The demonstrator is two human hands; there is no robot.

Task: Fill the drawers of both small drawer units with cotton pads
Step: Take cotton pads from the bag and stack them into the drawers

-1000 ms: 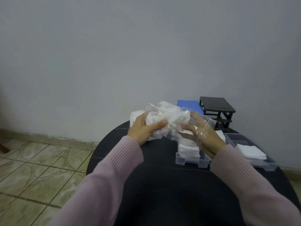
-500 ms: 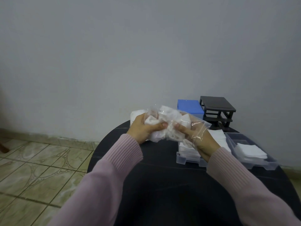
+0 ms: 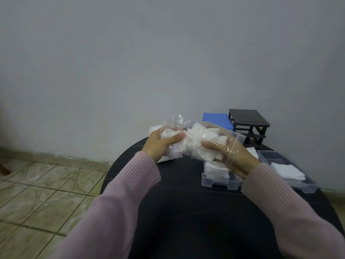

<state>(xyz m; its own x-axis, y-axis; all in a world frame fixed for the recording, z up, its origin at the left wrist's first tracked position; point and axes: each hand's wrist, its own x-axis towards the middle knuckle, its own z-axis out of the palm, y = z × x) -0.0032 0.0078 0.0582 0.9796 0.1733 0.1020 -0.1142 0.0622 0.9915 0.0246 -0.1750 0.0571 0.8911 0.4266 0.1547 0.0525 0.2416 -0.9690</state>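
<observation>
Both hands, left hand and right hand, grip the pad bag. Clear drawers sit right, near; blue unit and black frame far.

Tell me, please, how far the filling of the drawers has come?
Partly done. Two clear plastic drawers lie out on the round black table, each holding white cotton pads. Left hand and right hand grip a clear plastic bag of pads. The black drawer frame stands empty; the blue unit is partly hidden.
</observation>
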